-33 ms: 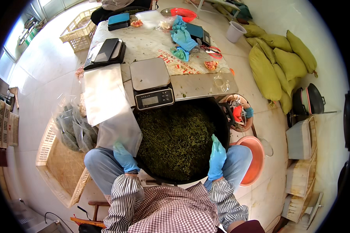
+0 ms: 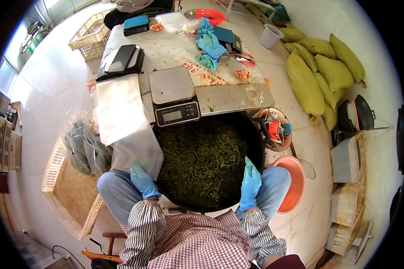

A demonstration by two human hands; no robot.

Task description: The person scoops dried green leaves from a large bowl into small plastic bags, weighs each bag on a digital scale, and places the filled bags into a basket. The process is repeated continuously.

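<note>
My left hand [image 2: 143, 182], in a blue glove, rests by my left knee at the pan's near left side. Its fingers are stretched out, and their tips meet the lower end of a clear plastic bag [image 2: 137, 154]. My right hand [image 2: 250, 183], gloved alike, lies open along the right rim, fingers straight, with nothing in it. Between my knees sits a wide black pan [image 2: 256, 152] full of small dark green, grain-like pieces [image 2: 202, 161]. A digital kitchen scale [image 2: 173, 89] with a bare steel plate stands at the table edge beyond it.
White bags [image 2: 119, 107] hang over the table edge. Two more scales, crumpled blue gloves [image 2: 209, 42] and red-handled scissors [image 2: 246, 60] lie on the table [image 2: 166, 51]. A basket [image 2: 72, 193] with filled bags stands left; an orange basin [image 2: 292, 184], a waste bin and green sacks [image 2: 305, 83] stand right.
</note>
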